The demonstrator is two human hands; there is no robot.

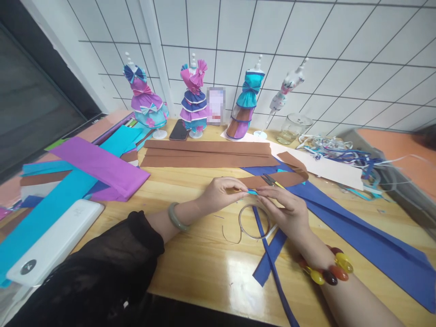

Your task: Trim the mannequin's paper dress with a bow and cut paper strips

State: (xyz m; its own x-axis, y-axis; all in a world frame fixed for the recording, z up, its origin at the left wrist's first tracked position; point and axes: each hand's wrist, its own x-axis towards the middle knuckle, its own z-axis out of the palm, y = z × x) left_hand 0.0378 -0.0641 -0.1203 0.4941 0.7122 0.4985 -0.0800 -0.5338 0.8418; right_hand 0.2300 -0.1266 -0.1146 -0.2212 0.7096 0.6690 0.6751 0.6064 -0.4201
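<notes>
A small turquoise and dark-blue piece of fabric or paper (252, 192) is stretched between the fingertips of both hands above the table. My left hand (223, 195), with a jade-coloured bangle at the wrist, pinches its left end. At the other end, my right hand (289, 210) closes thumb and fingers on it. Just behind the right fingers are small snips (268, 180) with dark blades and a bit of yellow; whether they touch the hand is unclear. Under the hands lies a roll of narrow tape (240, 218), beside a thin dark-blue strip (268, 250).
Brown strips (207, 154) lie across the back, and a long dark-blue piece (368, 231) at right. Purple sheets (102, 165) and a white power bank (57, 240) are at left. Several dressed mini mannequins (194, 102), a phone (179, 130) and a glass jar (294, 127) stand behind.
</notes>
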